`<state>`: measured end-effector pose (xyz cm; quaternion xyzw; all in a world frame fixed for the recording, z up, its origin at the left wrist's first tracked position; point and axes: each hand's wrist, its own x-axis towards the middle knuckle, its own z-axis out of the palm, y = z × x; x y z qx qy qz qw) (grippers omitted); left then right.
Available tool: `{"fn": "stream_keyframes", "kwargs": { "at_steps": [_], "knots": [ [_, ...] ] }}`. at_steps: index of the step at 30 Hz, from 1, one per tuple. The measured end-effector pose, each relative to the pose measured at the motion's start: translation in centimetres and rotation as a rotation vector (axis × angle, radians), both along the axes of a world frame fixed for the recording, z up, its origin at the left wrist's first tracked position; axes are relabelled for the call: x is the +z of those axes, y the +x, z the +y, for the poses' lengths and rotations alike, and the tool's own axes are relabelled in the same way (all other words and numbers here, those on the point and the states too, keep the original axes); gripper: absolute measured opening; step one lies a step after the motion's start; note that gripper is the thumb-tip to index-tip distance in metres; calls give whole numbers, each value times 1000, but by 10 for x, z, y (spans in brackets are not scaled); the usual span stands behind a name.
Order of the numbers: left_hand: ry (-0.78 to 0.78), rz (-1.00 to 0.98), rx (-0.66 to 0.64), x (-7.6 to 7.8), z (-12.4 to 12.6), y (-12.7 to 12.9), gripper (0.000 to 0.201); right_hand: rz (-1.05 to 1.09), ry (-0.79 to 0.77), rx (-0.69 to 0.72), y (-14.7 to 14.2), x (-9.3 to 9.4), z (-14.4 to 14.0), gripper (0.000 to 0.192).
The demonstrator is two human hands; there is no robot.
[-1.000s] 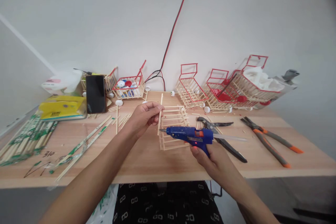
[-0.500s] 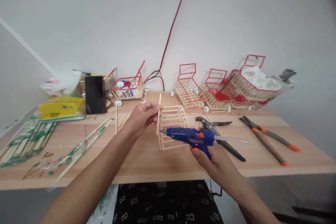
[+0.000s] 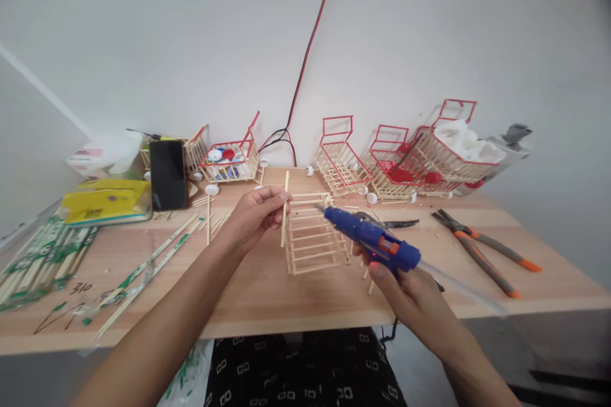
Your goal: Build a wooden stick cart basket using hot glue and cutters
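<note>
left hand point(image 3: 255, 216) pinches an upright stick point(image 3: 285, 208); right hand point(image 3: 405, 292) grips the glue gun point(image 3: 372, 240), its nozzle pointing up-left over the frame point(image 3: 312, 243).

Handwritten "310" was legible on the tabletop point(image 3: 267, 296) at point(image 3: 81, 288), near the left front edge, beside further pen marks that could not be made out. The yellow pack point(image 3: 107, 200) carried dark print, too small to read. The white packet point(image 3: 95, 156) bore a pink label, unreadable.
</note>
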<state>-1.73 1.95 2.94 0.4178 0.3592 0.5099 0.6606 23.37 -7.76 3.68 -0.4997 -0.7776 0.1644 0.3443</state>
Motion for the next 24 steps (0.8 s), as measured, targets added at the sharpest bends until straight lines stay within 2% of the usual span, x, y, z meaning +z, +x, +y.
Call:
{"fn": "stream_keyframes", "kwargs": {
  "at_steps": [6,8,12,16,19,21,24],
  "knots": [
    [-1,16,11,4,-2,-2,37,-157,275,-129,43,-2,13,36],
    [-1,27,5,6,-4,-3,37,-254,368,-210,68,-8,18,45],
    [-16,57,17,13,-8,-3,38,-381,428,-421,128,-21,24,48],
    [-24,109,39,18,-11,-3,37,-442,394,-603,195,-38,26,45],
    [-24,145,37,17,-11,-2,39,-459,304,-718,239,-57,30,43],
    [-29,162,39,15,-11,-1,41,-465,208,-757,260,-68,35,43],
    [-43,188,54,15,-12,1,44,-441,84,-761,277,-78,43,42]
  ]
}}
